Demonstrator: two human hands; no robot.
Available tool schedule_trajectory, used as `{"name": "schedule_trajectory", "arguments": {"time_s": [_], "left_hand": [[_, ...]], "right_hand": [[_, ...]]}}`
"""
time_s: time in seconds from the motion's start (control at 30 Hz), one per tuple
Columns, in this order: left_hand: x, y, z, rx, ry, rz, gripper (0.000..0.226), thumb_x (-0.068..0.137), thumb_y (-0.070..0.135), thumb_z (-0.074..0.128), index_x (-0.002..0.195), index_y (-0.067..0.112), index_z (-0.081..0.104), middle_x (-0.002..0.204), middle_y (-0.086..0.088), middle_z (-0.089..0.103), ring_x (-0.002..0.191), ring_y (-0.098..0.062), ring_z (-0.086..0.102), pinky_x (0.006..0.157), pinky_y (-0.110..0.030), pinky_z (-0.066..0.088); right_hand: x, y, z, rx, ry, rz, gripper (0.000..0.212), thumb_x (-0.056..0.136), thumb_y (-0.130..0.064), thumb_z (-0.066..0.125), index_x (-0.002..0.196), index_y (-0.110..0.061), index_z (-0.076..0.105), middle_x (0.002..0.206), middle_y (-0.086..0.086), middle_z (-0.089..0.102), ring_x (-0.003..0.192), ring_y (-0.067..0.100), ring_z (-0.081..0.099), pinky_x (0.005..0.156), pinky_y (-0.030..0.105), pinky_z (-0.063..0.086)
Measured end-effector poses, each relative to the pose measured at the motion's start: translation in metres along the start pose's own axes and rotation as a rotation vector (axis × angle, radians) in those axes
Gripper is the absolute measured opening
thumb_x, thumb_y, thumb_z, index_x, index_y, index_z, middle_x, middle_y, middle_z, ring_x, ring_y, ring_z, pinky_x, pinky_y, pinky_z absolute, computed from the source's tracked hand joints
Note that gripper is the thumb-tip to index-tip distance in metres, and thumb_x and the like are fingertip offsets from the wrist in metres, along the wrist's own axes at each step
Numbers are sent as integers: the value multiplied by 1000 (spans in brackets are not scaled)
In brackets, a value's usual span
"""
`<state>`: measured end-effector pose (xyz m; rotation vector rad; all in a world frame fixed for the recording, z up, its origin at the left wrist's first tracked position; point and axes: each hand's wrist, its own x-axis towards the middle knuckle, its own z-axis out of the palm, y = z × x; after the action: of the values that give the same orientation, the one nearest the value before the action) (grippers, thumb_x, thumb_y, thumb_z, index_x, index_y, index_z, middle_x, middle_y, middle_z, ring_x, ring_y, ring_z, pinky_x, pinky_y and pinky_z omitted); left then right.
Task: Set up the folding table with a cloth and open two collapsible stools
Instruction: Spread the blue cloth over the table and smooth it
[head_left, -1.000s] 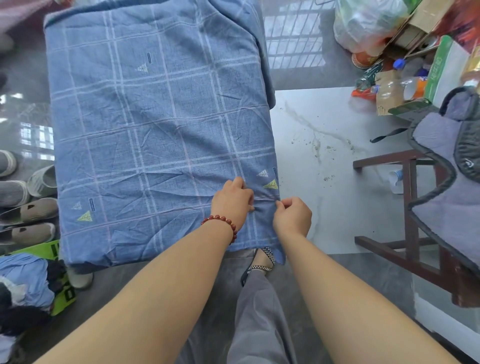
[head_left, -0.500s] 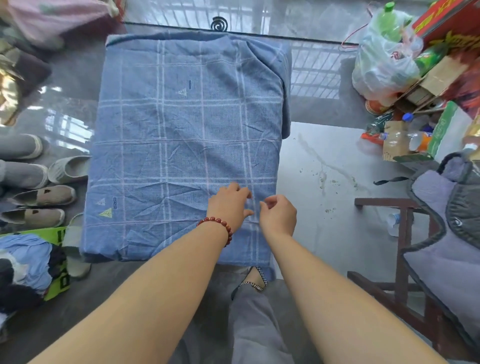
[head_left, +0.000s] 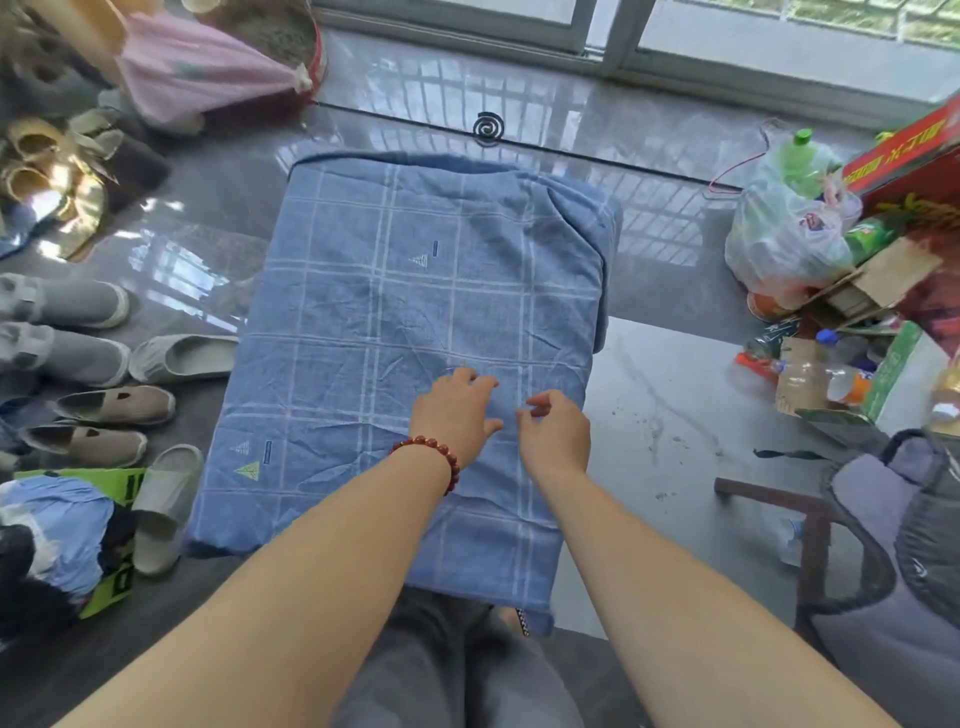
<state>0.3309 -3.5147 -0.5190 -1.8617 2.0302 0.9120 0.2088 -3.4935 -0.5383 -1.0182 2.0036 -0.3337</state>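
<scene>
Head view: a blue checked cloth (head_left: 395, 312) lies spread over a raised rectangular top in the middle of the floor. It hides that top completely, and its edges hang over the far, right and near sides. The fabric is creased, with a bunched fold at the far right corner.

The left hand (head_left: 457, 410), with a red bead bracelet (head_left: 431, 452) on its wrist, rests palm-down on the cloth near the right-hand edge, its fingers straight and slightly spread. The right hand (head_left: 556, 434) is just beside it, over the same part of the cloth, with its fingers (head_left: 535, 402) curled inward. Whether they pinch any fabric cannot be told.

Left of the cloth, several shoes (head_left: 114, 405) are lined up on the grey tiles. A black mosquito coil (head_left: 488, 127) sits on the floor just beyond the far edge. To the right are a filled plastic bag (head_left: 779, 244), a red carton (head_left: 904, 156) and loose bottles (head_left: 826, 384). Nearer the camera stands a dark wooden chair (head_left: 810, 540) draped with a grey padded garment (head_left: 878, 493)
</scene>
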Motion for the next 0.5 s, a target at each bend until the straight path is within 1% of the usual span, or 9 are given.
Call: {"name": "schedule_trajectory", "arguments": {"time_s": [0.07, 0.13, 0.2, 0.37, 0.5], "left_hand": [[13, -8, -8, 9, 14, 6, 50, 95, 41, 49, 141, 26, 37, 144, -1, 35, 128, -22, 40, 98, -42, 43], [28, -17, -18, 19, 27, 15, 47, 97, 40, 42, 142, 26, 35, 147, -2, 33, 131, -22, 37, 101, -42, 40], [45, -29, -28, 42, 33, 35, 46, 99, 39, 38, 143, 26, 35, 149, -3, 32, 133, -24, 34, 103, -43, 38], [83, -61, -64, 92, 12, 71, 46, 100, 37, 35, 145, 25, 31, 150, -3, 30, 135, -24, 32, 102, -42, 37], [110, -85, -89, 107, 34, 99, 45, 100, 35, 37, 144, 27, 32, 149, 0, 31, 129, -24, 40, 96, -40, 40]], "right_hand": [[10, -12, 4, -28, -41, -25, 28, 90, -20, 59, 116, -10, 59, 120, 6, 61, 108, 21, 57, 86, 23, 38], [22, -25, 9, -82, -85, -40, 37, 92, -23, 57, 127, -10, 54, 131, 7, 56, 121, 21, 51, 96, 25, 35], [35, -39, 15, -113, -99, -38, 43, 92, -25, 57, 132, -10, 50, 137, 6, 51, 128, 22, 46, 103, 28, 33], [64, -85, 33, -172, -121, -34, 49, 95, -27, 53, 139, -9, 42, 143, 6, 44, 133, 23, 39, 107, 33, 30], [85, -122, 44, -203, -117, -84, 50, 94, -26, 54, 140, -10, 41, 145, 5, 42, 133, 22, 39, 107, 31, 29]]}}
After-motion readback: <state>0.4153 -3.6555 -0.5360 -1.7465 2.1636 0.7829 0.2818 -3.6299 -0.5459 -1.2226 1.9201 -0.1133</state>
